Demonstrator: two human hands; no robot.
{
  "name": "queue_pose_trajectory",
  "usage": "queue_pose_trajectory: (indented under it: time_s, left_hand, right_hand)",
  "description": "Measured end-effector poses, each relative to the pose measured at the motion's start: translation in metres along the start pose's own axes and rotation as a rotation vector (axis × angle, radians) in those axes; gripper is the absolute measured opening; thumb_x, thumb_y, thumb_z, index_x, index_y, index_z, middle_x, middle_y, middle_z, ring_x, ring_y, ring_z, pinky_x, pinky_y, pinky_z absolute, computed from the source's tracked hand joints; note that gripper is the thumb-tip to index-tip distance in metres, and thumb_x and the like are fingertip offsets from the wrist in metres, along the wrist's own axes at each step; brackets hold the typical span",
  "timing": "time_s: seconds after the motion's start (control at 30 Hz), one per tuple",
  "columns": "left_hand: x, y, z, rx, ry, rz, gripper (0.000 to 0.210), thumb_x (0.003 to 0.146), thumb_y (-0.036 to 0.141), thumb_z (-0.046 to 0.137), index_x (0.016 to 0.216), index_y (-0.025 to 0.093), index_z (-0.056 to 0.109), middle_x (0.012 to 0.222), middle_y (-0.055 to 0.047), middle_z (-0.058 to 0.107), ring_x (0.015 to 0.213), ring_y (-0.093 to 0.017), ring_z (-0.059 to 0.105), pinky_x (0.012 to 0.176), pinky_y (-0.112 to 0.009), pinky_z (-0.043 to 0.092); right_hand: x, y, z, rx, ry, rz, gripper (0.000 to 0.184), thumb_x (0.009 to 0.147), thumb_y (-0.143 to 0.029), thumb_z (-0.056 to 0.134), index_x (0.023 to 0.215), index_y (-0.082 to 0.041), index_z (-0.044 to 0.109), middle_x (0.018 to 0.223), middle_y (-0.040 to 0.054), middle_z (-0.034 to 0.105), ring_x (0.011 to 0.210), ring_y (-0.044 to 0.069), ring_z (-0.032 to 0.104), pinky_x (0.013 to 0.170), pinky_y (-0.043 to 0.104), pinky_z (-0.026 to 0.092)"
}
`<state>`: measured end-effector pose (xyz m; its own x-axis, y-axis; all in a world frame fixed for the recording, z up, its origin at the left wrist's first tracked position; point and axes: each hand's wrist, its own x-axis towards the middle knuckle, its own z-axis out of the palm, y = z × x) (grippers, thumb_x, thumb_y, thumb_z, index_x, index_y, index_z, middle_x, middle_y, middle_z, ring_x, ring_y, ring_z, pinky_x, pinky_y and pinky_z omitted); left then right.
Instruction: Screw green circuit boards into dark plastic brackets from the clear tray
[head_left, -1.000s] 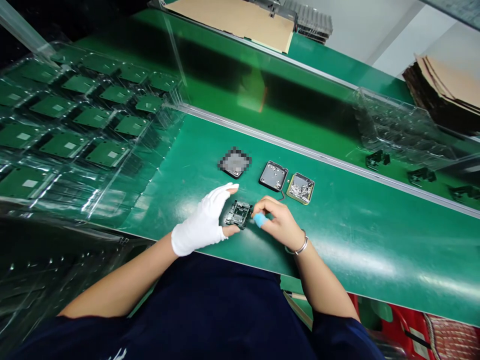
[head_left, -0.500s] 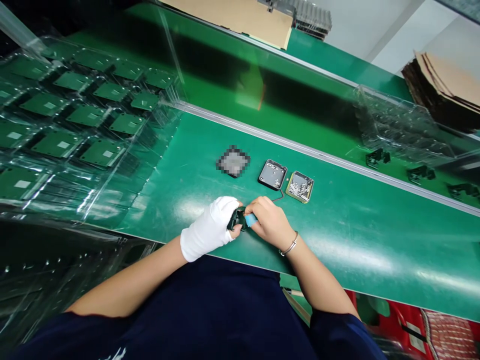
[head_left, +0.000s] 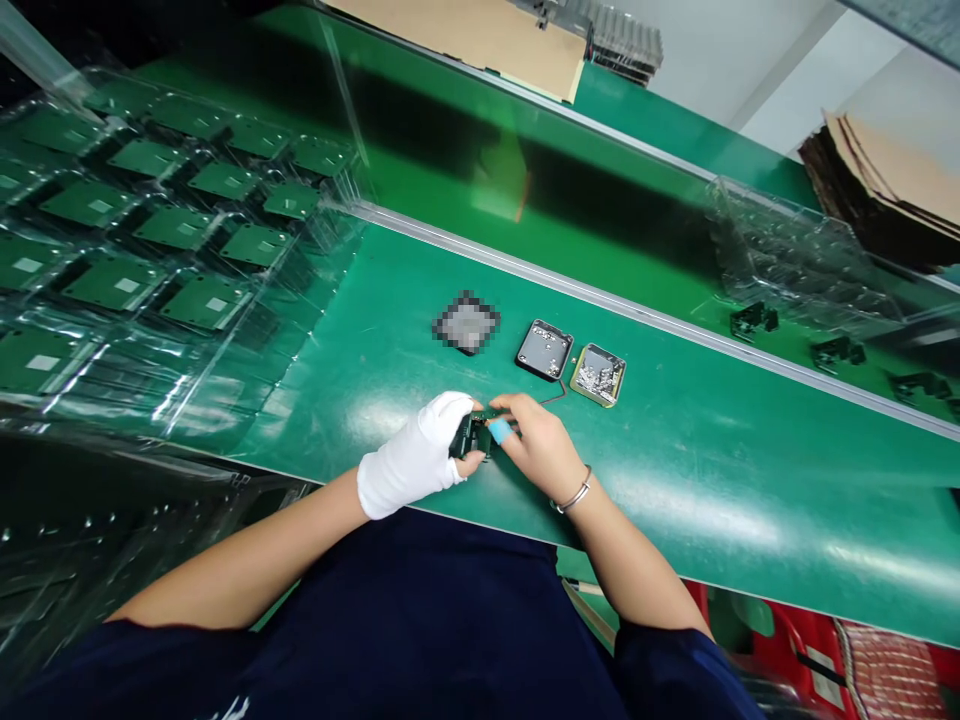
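My left hand (head_left: 412,455), in a white glove with bare fingertips, is closed on a small dark green circuit board assembly (head_left: 466,436) just above the green bench. At its right side, the thumb and fingers of my right hand (head_left: 536,440) pinch the upper edge of the same assembly. Blue tape (head_left: 500,430) wraps one of my right fingers, and a silver bracelet (head_left: 577,495) circles the wrist. The exact grip of the right fingertips is partly hidden.
Beyond my hands lie an open square case (head_left: 545,351) and a second tray of small metal parts (head_left: 600,375). A pixelated square (head_left: 466,325) is left of them. Clear trays of green boards (head_left: 120,284) cover the left. Several dark assemblies (head_left: 754,320) sit behind the rail (head_left: 645,307).
My right fingers have shifted slightly up along the assembly, so more of its green board shows between the hands. The left hand holds nearly the same place.
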<state>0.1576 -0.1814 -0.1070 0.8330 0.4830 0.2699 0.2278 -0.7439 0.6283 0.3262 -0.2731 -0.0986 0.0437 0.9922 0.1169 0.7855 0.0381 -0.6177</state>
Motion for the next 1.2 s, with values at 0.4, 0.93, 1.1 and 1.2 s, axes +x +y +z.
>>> queue_pose_trajectory:
  time_s: [0.4, 0.93, 1.1, 1.2]
  left_hand:
    - [0.021, 0.014, -0.032, 0.054, -0.474, -0.26, 0.012, 0.078, 0.024, 0.048, 0.082, 0.019, 0.058, 0.077, -0.001, 0.061, 0.071, -0.018, 0.057, 0.066, -0.029, 0.042]
    - [0.025, 0.009, -0.026, 0.07, -0.399, -0.139, 0.012, 0.081, 0.019, 0.045, 0.074, 0.018, 0.056, 0.075, -0.002, 0.058, 0.075, -0.018, 0.058, 0.073, -0.031, 0.046]
    - [0.014, -0.004, -0.031, -0.089, -0.063, -0.238, 0.039, 0.088, 0.038, 0.047, 0.12, 0.017, 0.049, 0.121, -0.01, 0.059, 0.112, -0.023, 0.057, 0.096, -0.039, 0.046]
    - [-0.005, 0.004, -0.024, 0.011, -0.003, -0.14, 0.061, 0.078, 0.047, 0.061, 0.127, 0.015, 0.043, 0.127, -0.016, 0.054, 0.119, -0.03, 0.053, 0.1, -0.046, 0.044]
  right_hand:
    - [-0.005, -0.018, 0.003, -0.091, -0.16, 0.025, 0.021, 0.081, -0.01, 0.052, 0.095, -0.019, 0.064, 0.095, 0.0043, 0.072, 0.087, 0.018, 0.067, 0.075, 0.026, 0.05]
    - [-0.003, -0.016, 0.0, 0.032, -0.103, 0.036, 0.016, 0.076, -0.007, 0.051, 0.082, -0.02, 0.059, 0.079, 0.0011, 0.065, 0.07, 0.015, 0.059, 0.066, 0.023, 0.043]
    - [0.004, 0.002, 0.002, 0.027, -0.122, 0.261, 0.015, 0.081, -0.009, 0.05, 0.087, -0.019, 0.06, 0.065, -0.0022, 0.061, 0.06, 0.014, 0.057, 0.061, 0.023, 0.041]
    - [0.006, 0.014, -0.002, -0.096, -0.154, 0.277, 0.019, 0.084, -0.01, 0.048, 0.095, -0.017, 0.062, 0.073, 0.0018, 0.066, 0.067, 0.017, 0.06, 0.066, 0.026, 0.043]
